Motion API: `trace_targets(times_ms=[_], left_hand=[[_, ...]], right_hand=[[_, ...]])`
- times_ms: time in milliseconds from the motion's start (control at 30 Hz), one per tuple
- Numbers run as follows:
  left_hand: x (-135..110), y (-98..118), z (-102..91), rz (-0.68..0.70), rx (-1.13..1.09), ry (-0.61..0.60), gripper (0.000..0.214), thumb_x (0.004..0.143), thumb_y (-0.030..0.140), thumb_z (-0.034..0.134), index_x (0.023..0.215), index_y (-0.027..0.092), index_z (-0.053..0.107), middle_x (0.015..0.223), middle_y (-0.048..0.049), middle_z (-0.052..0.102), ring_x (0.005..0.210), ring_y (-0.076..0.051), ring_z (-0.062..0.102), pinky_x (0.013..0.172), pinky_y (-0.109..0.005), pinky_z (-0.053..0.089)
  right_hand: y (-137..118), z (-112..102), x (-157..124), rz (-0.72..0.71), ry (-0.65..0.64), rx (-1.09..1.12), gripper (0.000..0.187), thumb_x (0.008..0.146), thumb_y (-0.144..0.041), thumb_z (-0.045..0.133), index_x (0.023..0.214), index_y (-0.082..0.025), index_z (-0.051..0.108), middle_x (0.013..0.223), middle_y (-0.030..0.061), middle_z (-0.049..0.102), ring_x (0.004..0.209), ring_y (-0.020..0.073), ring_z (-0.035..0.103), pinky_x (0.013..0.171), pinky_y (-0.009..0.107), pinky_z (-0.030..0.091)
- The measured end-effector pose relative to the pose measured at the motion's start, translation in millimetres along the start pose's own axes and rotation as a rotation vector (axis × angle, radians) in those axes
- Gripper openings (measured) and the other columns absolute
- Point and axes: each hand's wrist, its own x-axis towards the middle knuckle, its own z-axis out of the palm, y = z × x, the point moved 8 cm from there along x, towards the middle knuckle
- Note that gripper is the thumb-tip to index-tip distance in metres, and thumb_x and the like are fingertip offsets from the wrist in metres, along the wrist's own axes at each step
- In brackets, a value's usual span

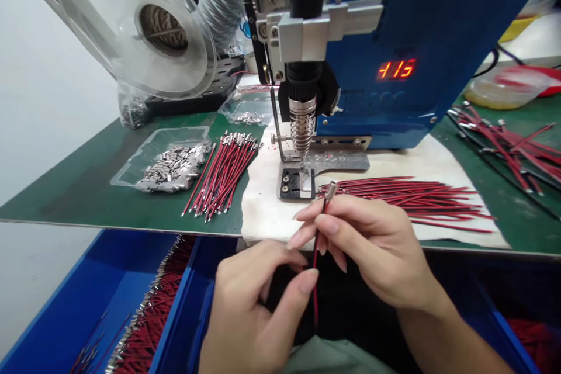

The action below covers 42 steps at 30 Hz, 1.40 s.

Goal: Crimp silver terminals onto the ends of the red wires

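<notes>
A thin red-and-black wire [315, 257] with a silver metal connector [331, 190] on its top end stands nearly upright between my hands. My right hand [368, 239] pinches it just below the connector, thumb against fingers. Lower down, my left hand [263, 304] has its thumb and fingers closed about the same wire. Just beyond my fingertips is the small black and metal work plate [298, 183] of a blue machine [394, 17], under its spring-wrapped head [302, 123]. A spread of red-and-black wires [421, 198] lies right of the plate, partly behind my right hand.
To the left, a bundle of wires with connectors [228, 169] lies beside a clear tray [127, 169] of metal connectors. A large clear reel [105, 29] stands behind. Below the table edge, a blue bin [114, 263] holds many wires. More wires [517, 146] lie far right.
</notes>
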Motion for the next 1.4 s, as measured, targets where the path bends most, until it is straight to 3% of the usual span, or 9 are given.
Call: trace_targets(times_ms=[133,233,467,567,733,900,1133,1300,1400], left_hand=[[6,14,10.6,0.132,0.050,-0.002,0.023,0.099,0.011,0.066,0.079,0.022,0.068,0.073,0.0010,0.078,0.059,-0.014,0.070,0.063,-0.025,0.054],[4,4,7.1,0.090,0.085,-0.001,0.029,0.102,0.010,0.061,0.075,0.021,0.066,0.066,0.0019,0.071,0.054,-0.012,0.064,0.055,-0.024,0.046],[32,-23,-69.3,-0.021,0.506,0.150,0.048,0.102,0.030,0.065,0.059,0.021,0.047,0.052,0.0026,0.043,0.050,-0.014,0.038,0.056,-0.031,0.028],[73,-28,-87.6,-0.108,0.713,0.053,0.037,0.094,0.036,0.070,0.060,0.022,0.066,0.056,-0.0016,0.057,0.057,-0.018,0.044,0.059,-0.030,0.024],[117,-37,-100.8,-0.239,0.883,0.069,0.030,0.091,0.032,0.073,0.063,0.022,0.075,0.059,-0.0016,0.050,0.060,-0.018,0.031,0.061,-0.029,0.019],[118,-41,-109.5,-0.187,0.858,0.087,0.040,0.090,0.039,0.079,0.056,0.023,0.068,0.056,-0.0001,0.048,0.059,-0.017,0.029,0.061,-0.030,0.018],[116,-53,-175.2,-0.438,0.965,0.345,0.036,0.092,0.027,0.062,0.058,0.023,0.049,0.050,0.0024,0.036,0.064,-0.018,0.035,0.070,-0.030,0.024],[120,-89,-172.6,-0.611,0.916,0.074,0.032,0.087,0.052,0.077,0.099,0.022,0.081,0.074,-0.0017,0.065,0.075,-0.024,0.047,0.075,-0.032,0.028],[121,-99,-169.8,-0.609,0.817,0.045,0.021,0.085,0.038,0.081,0.099,0.023,0.085,0.085,-0.0014,0.072,0.076,-0.022,0.051,0.076,-0.032,0.031]], right_hand=[[-6,4,2,-0.063,-0.013,-0.135,0.027,0.112,-0.042,0.066,0.112,-0.028,0.089,0.103,0.0045,0.088,0.084,0.0170,0.079,0.075,0.025,0.063],[-10,-4,0,-0.044,0.027,-0.238,0.029,0.109,-0.045,0.070,0.125,-0.027,0.086,0.104,0.0055,0.087,0.064,0.0142,0.070,0.059,0.026,0.057],[-16,-35,-11,-0.066,0.081,-0.372,0.025,0.106,-0.045,0.073,0.111,-0.025,0.087,0.077,0.0043,0.081,0.061,0.0168,0.070,0.050,0.027,0.048],[-9,-36,-13,-0.048,0.030,-0.402,0.025,0.106,-0.045,0.073,0.107,-0.024,0.087,0.072,0.0026,0.078,0.059,0.0156,0.068,0.052,0.026,0.048],[-5,-36,-12,-0.008,0.040,-0.333,0.023,0.107,-0.044,0.072,0.105,-0.025,0.086,0.075,0.0027,0.079,0.062,0.0158,0.071,0.054,0.025,0.050],[-7,-38,-11,-0.002,0.065,-0.308,0.028,0.107,-0.047,0.072,0.099,-0.024,0.086,0.069,0.0024,0.076,0.060,0.0159,0.070,0.053,0.024,0.051],[-11,-44,-12,-0.028,0.131,-0.308,0.034,0.109,-0.049,0.069,0.092,-0.023,0.083,0.063,0.0004,0.071,0.054,0.0128,0.063,0.050,0.023,0.048],[-13,-46,-11,-0.049,0.181,-0.294,0.039,0.109,-0.054,0.068,0.093,-0.022,0.083,0.058,-0.0021,0.068,0.040,0.0085,0.046,0.042,0.023,0.040],[-25,-60,-18,-0.152,0.315,-0.388,0.027,0.106,-0.045,0.074,0.090,-0.025,0.081,0.060,-0.0036,0.069,0.044,0.0105,0.056,0.044,0.022,0.046]])
